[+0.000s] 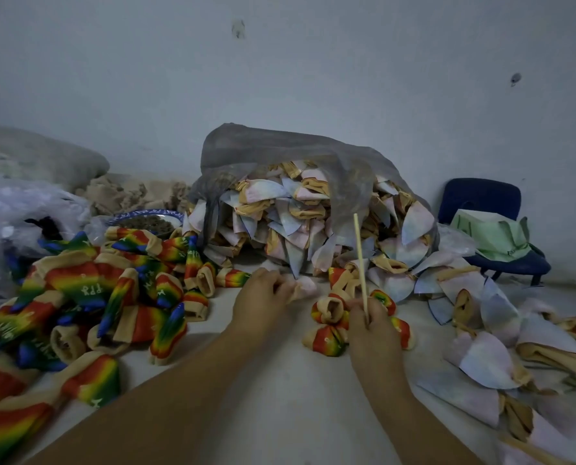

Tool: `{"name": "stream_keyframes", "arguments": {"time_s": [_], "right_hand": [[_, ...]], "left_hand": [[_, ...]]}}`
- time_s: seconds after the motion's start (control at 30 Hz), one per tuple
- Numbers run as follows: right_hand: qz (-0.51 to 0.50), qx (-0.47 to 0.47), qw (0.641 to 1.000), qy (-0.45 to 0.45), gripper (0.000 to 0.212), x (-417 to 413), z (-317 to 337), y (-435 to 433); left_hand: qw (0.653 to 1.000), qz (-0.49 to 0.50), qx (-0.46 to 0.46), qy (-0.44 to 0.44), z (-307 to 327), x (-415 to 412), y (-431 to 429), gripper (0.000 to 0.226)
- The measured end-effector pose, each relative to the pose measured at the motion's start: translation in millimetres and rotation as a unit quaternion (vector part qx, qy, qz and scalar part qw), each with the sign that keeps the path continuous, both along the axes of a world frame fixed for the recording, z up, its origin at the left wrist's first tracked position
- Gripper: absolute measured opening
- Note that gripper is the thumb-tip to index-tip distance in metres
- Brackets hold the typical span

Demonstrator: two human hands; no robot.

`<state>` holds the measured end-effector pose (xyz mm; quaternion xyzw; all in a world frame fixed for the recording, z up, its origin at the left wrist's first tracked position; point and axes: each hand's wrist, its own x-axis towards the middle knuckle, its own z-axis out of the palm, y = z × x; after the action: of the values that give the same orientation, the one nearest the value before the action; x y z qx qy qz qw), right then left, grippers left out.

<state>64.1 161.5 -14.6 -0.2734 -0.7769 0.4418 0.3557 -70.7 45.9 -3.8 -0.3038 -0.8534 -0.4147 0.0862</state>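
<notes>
My left hand (pixel 263 297) grips a pale pink fabric piece (pixel 305 289) in the middle of the white surface. A thin wooden stick (pixel 360 263) stands upright, pinched by my right hand (pixel 368 322). Just left of that hand lies a small cluster of rainbow cloth pieces (pixel 330 333). Behind both hands, a grey plastic bag (pixel 279 152) spills several pale inside-out cone-shaped pieces (pixel 290 223). A large heap of rainbow pieces (pixel 88 297) covers the left side.
More pale pieces (pixel 501 347) are scattered at the right. A blue-rimmed bowl (pixel 145 220) sits behind the rainbow heap, with a clear plastic bag (pixel 18 209) at the far left. A dark blue chair (pixel 481 203) holding a green bag (pixel 494 234) stands by the wall.
</notes>
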Motion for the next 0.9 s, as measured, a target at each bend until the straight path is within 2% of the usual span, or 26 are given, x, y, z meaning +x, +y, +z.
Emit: {"name": "stream_keyframes", "arguments": {"time_s": [0.07,0.13,0.23,0.37,0.5,0.63,0.77,0.9], "right_hand": [[0.019,0.029,0.998,0.045,0.019,5,3,-6],[0.061,0.041,0.995,0.064,0.018,7,6,-14],[0.136,0.009,0.988,0.072,0.02,7,11,-25],[0.174,-0.01,0.983,0.059,0.028,2,10,-28],[0.143,0.012,0.987,0.072,0.01,-1,11,-22],[0.126,0.018,0.988,0.082,0.018,-1,16,-16],[0.117,0.022,0.99,0.079,0.019,-1,13,-16],[0.152,-0.012,0.985,0.079,0.01,-1,15,-21]], "left_hand": [[0.995,0.018,0.09,-0.026,3,16,-4,0.023],[0.991,0.003,0.133,-0.032,-1,37,-3,0.025],[0.984,-0.023,0.171,-0.034,-7,52,-2,0.023],[0.984,-0.054,0.171,-0.021,-7,55,-3,0.019],[0.979,-0.096,0.181,-0.019,-7,57,-4,0.012],[0.974,-0.153,0.161,-0.045,-6,59,-2,0.019],[0.971,-0.14,0.183,-0.067,-2,57,-4,0.019],[0.958,-0.123,0.239,-0.098,-2,57,-5,0.018]]}}
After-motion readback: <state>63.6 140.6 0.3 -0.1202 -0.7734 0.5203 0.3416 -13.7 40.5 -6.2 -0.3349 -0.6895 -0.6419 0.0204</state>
